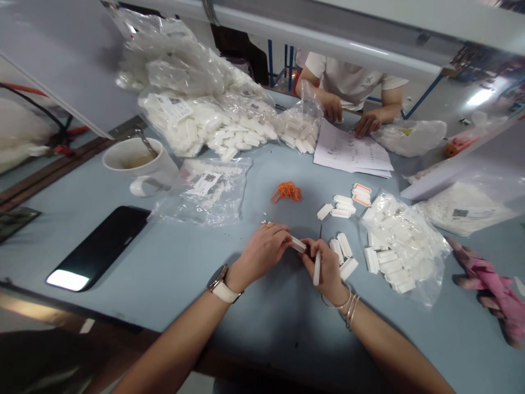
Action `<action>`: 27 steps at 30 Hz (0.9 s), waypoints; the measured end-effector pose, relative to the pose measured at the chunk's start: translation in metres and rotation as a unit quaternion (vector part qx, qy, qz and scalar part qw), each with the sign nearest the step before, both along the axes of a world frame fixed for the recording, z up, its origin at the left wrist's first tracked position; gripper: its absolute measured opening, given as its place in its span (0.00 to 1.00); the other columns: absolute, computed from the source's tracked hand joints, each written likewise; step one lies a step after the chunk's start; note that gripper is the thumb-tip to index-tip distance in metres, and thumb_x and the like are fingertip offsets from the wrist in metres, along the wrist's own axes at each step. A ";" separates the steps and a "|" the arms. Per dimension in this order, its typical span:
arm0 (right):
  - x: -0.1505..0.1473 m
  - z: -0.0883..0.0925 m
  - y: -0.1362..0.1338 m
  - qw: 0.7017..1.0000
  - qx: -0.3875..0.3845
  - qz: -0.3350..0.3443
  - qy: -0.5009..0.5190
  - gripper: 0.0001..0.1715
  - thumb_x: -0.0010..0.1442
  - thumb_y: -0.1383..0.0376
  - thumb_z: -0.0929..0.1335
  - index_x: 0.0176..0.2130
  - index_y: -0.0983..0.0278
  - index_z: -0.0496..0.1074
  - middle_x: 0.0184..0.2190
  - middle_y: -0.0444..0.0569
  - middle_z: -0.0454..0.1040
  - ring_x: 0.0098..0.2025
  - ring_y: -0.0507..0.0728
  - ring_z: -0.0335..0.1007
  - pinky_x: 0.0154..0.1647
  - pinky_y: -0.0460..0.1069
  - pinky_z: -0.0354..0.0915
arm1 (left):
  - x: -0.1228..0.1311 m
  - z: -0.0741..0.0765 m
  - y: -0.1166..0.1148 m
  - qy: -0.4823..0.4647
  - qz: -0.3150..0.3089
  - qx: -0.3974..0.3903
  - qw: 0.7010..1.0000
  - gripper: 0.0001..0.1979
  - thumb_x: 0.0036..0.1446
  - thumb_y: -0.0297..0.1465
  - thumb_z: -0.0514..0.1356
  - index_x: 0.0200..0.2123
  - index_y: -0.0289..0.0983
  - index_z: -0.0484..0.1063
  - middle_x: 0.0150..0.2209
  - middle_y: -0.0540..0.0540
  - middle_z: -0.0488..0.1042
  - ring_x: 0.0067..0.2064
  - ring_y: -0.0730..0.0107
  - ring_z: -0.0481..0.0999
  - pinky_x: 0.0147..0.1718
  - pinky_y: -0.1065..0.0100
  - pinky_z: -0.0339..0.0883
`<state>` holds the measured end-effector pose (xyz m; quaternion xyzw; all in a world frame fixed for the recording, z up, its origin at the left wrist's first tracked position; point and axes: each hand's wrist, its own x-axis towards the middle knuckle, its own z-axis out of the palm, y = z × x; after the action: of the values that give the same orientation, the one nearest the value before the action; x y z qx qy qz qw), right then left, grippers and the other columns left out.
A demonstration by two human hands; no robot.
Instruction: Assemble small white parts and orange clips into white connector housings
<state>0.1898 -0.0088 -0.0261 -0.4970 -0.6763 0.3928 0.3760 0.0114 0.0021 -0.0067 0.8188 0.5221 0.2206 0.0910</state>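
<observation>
My left hand (266, 249) is closed on one end of a small white plastic casing (298, 245), which points toward my right hand. My right hand (327, 268) is closed around a slim white-handled tool (317, 268); a thin dark shaft sticks out beyond the fingers, its kind unclear. The right fingertips meet the casing's near end, and their exact contact is hidden. Just right of that hand lie several loose white casings (344, 245). Beyond the hands sits a small pile of orange frames (288, 191). Further right are white pieces with orange rims (361, 195).
An open bag of white casings (406, 246) lies right, beside pink gloves (488, 284). A phone (100, 246), a mug (141, 164) with a spoon and a flat plastic bag (205, 191) are left. Filled bags (205, 120) line the back. Opposite, a person's hands touch paper sheets (348, 148).
</observation>
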 end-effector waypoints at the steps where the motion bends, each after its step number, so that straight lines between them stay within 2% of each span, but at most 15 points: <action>1: 0.000 0.000 0.000 1.000 0.002 0.001 -0.001 0.11 0.53 0.65 0.65 0.27 0.59 0.54 0.38 0.51 0.77 0.30 0.53 0.71 0.33 0.47 0.64 | 0.000 -0.001 0.000 -0.002 0.000 0.001 1.000 0.06 0.58 0.27 0.56 0.30 0.36 0.71 0.38 0.44 0.75 0.38 0.64 0.73 0.40 0.61 0.66; 6: -0.001 0.003 0.000 1.000 0.005 0.004 -0.003 0.11 0.53 0.65 0.64 0.27 0.59 0.54 0.38 0.50 0.77 0.28 0.52 0.71 0.31 0.47 0.65 | 0.000 -0.001 0.000 -0.009 -0.006 0.009 1.000 0.06 0.58 0.27 0.55 0.30 0.36 0.71 0.37 0.44 0.76 0.37 0.65 0.73 0.39 0.62 0.66; 15: -0.001 -0.002 -0.001 1.000 -0.010 -0.003 0.008 0.13 0.53 0.63 0.65 0.26 0.59 0.54 0.38 0.51 0.77 0.32 0.53 0.72 0.35 0.48 0.66 | 0.004 0.003 -0.002 0.038 -0.013 0.050 0.998 0.09 0.60 0.26 0.53 0.30 0.35 0.71 0.37 0.43 0.76 0.36 0.63 0.73 0.39 0.60 0.64; 19: -0.002 0.001 0.000 1.000 -0.013 -0.004 0.022 0.14 0.53 0.63 0.65 0.26 0.59 0.53 0.37 0.52 0.77 0.32 0.53 0.72 0.35 0.48 0.66 | 0.003 0.000 -0.001 -0.024 -0.008 -0.006 1.000 0.07 0.58 0.26 0.56 0.30 0.36 0.72 0.36 0.44 0.77 0.35 0.65 0.74 0.38 0.63 0.65; 22: -0.003 0.003 0.001 0.999 -0.018 -0.011 0.041 0.15 0.53 0.62 0.66 0.25 0.59 0.53 0.36 0.52 0.77 0.33 0.53 0.72 0.36 0.48 0.66 | 0.000 0.000 0.002 -0.110 -0.003 -0.055 0.992 0.05 0.56 0.26 0.57 0.30 0.37 0.73 0.35 0.46 0.77 0.36 0.66 0.75 0.39 0.65 0.66; 27: -0.003 0.002 0.000 0.996 -0.014 -0.013 0.083 0.17 0.54 0.61 0.66 0.26 0.59 0.51 0.37 0.52 0.77 0.32 0.53 0.71 0.36 0.48 0.66 | -0.005 0.006 0.005 -0.277 0.006 -0.169 0.946 0.05 0.53 0.29 0.58 0.29 0.37 0.75 0.34 0.48 0.78 0.35 0.69 0.75 0.35 0.69 0.67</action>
<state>0.1871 -0.0092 -0.0239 -0.4770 -0.6302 0.4374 0.4290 0.0065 0.0067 -0.0008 0.6946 0.5110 0.3482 0.3677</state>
